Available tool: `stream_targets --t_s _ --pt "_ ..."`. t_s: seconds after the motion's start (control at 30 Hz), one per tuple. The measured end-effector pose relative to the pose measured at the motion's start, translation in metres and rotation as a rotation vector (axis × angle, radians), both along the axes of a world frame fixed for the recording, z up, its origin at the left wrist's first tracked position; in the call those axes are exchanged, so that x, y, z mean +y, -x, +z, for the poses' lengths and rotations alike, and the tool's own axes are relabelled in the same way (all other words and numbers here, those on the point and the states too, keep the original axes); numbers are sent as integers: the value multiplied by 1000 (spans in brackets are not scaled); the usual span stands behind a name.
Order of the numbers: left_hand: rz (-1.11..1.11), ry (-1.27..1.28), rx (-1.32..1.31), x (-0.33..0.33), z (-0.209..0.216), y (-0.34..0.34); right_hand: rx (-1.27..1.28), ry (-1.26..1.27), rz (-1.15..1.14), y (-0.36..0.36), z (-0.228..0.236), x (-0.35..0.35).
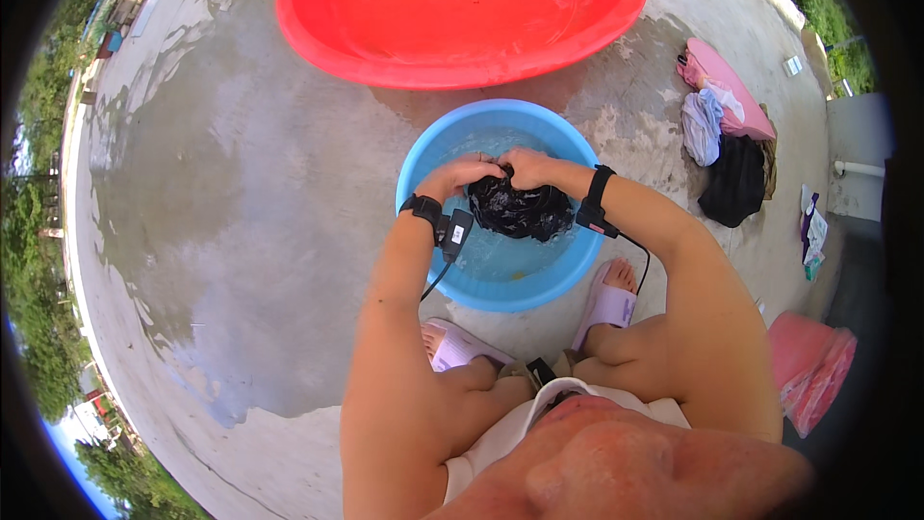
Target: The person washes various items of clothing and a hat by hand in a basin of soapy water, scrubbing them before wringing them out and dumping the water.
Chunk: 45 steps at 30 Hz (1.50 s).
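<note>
A light blue basin [423, 265] holds clear water on the ground between my feet. In it lies a soaked black garment [520, 210], bunched up and partly under water; its kind does not show. My left hand [469, 173] is closed on the cloth's upper left part. Close beside it, my right hand [525, 169] grips the same cloth, its fingers bent down into it. The two hands nearly meet over the basin's middle. Both wrists wear black straps with small devices and cables.
Beyond the basin stands a large red tub [462, 29] with a few dark specks inside. To the right lie a pink item [727, 87], a pale cloth [702, 125] and a black cloth [733, 181]. A pink bucket [813, 366] stands at lower right. The concrete floor [260, 231] is wet in patches.
</note>
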<state>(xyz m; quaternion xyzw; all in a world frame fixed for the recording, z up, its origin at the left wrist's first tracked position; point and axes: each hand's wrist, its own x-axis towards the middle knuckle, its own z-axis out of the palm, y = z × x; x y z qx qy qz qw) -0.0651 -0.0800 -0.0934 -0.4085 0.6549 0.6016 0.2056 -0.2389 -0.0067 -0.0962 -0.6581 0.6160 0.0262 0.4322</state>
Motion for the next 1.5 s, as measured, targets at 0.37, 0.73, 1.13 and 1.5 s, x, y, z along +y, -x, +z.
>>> stream_targets --t_s 0.37,0.73,1.13,1.5 --pt "-405 279 -413 68 14 23 434 121 330 10 56 31" --pt "-445 510 -320 72 -49 26 470 -128 583 -7 -19 26" --pt "-11 132 88 25 -19 9 -15 129 73 0 6 3" --pt "-302 277 -348 64 29 27 232 -66 217 17 75 14"
